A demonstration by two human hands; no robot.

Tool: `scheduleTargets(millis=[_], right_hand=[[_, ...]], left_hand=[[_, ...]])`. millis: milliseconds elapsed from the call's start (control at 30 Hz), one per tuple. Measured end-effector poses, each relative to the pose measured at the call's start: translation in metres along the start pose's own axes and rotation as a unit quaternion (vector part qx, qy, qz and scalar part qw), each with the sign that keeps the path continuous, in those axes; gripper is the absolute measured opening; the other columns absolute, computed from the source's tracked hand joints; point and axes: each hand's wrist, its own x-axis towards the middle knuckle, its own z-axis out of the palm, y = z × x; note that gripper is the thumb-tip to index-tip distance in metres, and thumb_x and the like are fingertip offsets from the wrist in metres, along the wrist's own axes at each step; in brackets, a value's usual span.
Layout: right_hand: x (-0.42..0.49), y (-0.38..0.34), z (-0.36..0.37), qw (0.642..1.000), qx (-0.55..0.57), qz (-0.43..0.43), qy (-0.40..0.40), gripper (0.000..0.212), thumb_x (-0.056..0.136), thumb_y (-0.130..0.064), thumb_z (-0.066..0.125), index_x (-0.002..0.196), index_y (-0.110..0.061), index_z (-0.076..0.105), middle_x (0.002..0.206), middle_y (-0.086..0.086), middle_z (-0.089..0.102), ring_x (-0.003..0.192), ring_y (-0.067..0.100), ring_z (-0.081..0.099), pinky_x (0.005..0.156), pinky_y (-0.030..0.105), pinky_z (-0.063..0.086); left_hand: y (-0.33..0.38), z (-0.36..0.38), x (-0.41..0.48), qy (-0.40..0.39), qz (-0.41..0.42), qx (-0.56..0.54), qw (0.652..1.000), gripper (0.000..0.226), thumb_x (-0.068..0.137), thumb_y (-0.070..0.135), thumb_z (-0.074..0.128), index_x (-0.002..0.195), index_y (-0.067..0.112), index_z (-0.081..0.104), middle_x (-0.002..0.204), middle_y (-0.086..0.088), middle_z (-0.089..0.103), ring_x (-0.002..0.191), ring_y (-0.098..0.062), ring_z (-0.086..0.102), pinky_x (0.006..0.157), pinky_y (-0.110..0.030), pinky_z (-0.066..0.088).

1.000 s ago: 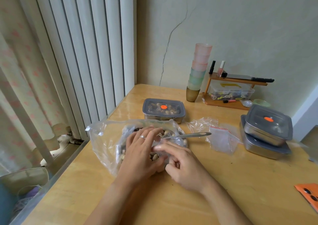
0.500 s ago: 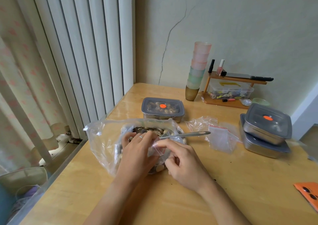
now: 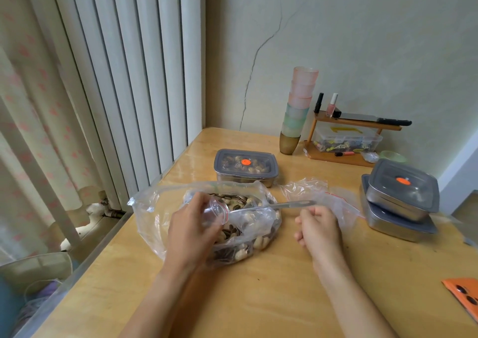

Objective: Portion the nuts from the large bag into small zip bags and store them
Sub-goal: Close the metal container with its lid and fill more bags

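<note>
My left hand (image 3: 192,230) grips the small zip bag (image 3: 216,209), fingers curled round its mouth, right over the large bag (image 3: 155,203). The nuts (image 3: 240,249) lie just beneath and in front of those fingers. My right hand (image 3: 319,228) hangs with its fingers loosely curled on nothing. The spoon (image 3: 284,204) rests across the large bag, with its handle just beyond those fingertips.

I judge the step to be filling. I want the left fingers to spread the small bag's mouth wide and tilt it toward the spoon. The right fingers should take the handle near its end, dig shallow, and carry each load low over the big bag, so that spills fall back in. I would stop short of the red zip line, or the seal may not close.

The count is one large bag, one spoon and one small bag in hand. More empty zip bags (image 3: 333,198) are crumpled past the right fingers, and I cannot tell how many. There are three lidded steel boxes. One box with nuts (image 3: 245,165) sits beyond the left fingers, and two stacked boxes (image 3: 403,187) sit off to the right of the right hand.
</note>
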Motion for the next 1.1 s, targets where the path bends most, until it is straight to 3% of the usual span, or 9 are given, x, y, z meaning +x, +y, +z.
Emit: scheduleTargets(millis=[67,100,200,367,467,700,867,967,1100], right_hand=[[0.003,-0.001,0.000,0.978,0.104,0.152,-0.103,0.006,0.101,-0.012,0.055,0.095,-0.009,0.055,0.076,0.009,0.066,0.047,0.017,0.051,0.040,0.024,0.036],[0.004,-0.001,0.001,0.963,0.140,0.183,-0.139,0.008,0.102,-0.015,0.056,0.099,-0.009,0.056,0.072,0.009,0.065,0.045,0.015,0.048,0.037,0.021,0.033],[0.008,-0.002,0.005,0.947,0.207,0.170,-0.176,0.013,0.102,-0.023,0.061,0.104,-0.011,0.058,0.072,0.006,0.065,0.044,0.011,0.043,0.035,0.018,0.027],[0.000,-0.010,0.010,0.985,0.126,-0.037,-0.113,0.032,0.102,-0.028,0.064,0.087,-0.002,0.053,0.074,0.001,0.059,0.050,0.012,0.043,0.044,0.021,0.032],[-0.017,-0.013,0.020,0.988,0.045,-0.132,-0.072,0.038,0.102,-0.036,0.063,0.083,-0.004,0.055,0.069,0.000,0.067,0.052,0.017,0.056,0.054,0.033,0.044],[0.004,-0.001,0.020,0.999,0.050,0.004,-0.011,0.039,0.104,-0.033,0.056,0.076,-0.006,0.064,0.066,0.011,0.071,0.050,0.023,0.058,0.057,0.039,0.047],[0.024,0.005,0.001,0.984,0.153,0.085,-0.001,0.027,0.107,-0.015,0.055,0.084,-0.003,0.061,0.075,0.013,0.068,0.055,0.021,0.059,0.043,0.022,0.049],[0.033,-0.001,-0.014,0.972,0.211,0.104,-0.006,0.021,0.108,-0.009,0.048,0.094,0.001,0.060,0.077,0.018,0.067,0.063,0.023,0.066,0.049,0.021,0.054],[0.045,0.003,-0.031,0.977,0.184,0.103,0.029,0.024,0.103,-0.006,0.045,0.091,0.003,0.064,0.082,0.020,0.071,0.062,0.024,0.066,0.053,0.025,0.050]], left_hand=[[-0.001,0.002,0.000,-0.002,-0.015,0.009,1.000,0.029,0.084,0.031,0.081,0.088,0.030,0.052,0.076,0.021,0.063,0.077,0.001,0.060,0.059,-0.014,0.040],[-0.001,0.003,0.000,-0.003,-0.020,0.011,1.000,0.029,0.084,0.031,0.081,0.089,0.030,0.052,0.076,0.020,0.064,0.075,-0.001,0.061,0.058,-0.015,0.040],[-0.002,0.004,0.000,-0.013,-0.034,0.004,0.999,0.030,0.085,0.034,0.080,0.088,0.031,0.050,0.077,0.018,0.066,0.072,-0.004,0.065,0.064,-0.032,0.052],[-0.002,0.005,-0.001,-0.029,-0.046,-0.013,0.998,0.029,0.086,0.035,0.078,0.089,0.034,0.049,0.076,0.017,0.070,0.069,-0.002,0.069,0.066,-0.042,0.057],[-0.002,0.006,-0.002,-0.043,-0.043,-0.022,0.998,0.027,0.086,0.042,0.075,0.091,0.035,0.049,0.076,0.017,0.070,0.069,-0.004,0.070,0.064,-0.044,0.058],[0.001,0.006,-0.003,-0.037,-0.031,-0.008,0.999,0.026,0.087,0.037,0.077,0.091,0.033,0.052,0.078,0.017,0.067,0.072,-0.004,0.068,0.065,-0.042,0.057],[0.001,0.006,-0.003,-0.042,-0.030,-0.005,0.999,0.026,0.086,0.034,0.077,0.091,0.032,0.052,0.076,0.017,0.067,0.071,-0.007,0.068,0.065,-0.044,0.056],[0.000,0.007,-0.003,-0.044,-0.032,-0.006,0.999,0.027,0.086,0.033,0.078,0.091,0.033,0.051,0.077,0.018,0.067,0.070,-0.006,0.068,0.064,-0.043,0.056],[0.001,0.007,-0.004,-0.039,-0.027,-0.005,0.999,0.026,0.086,0.034,0.079,0.091,0.033,0.053,0.080,0.020,0.067,0.074,-0.005,0.067,0.066,-0.042,0.056]])
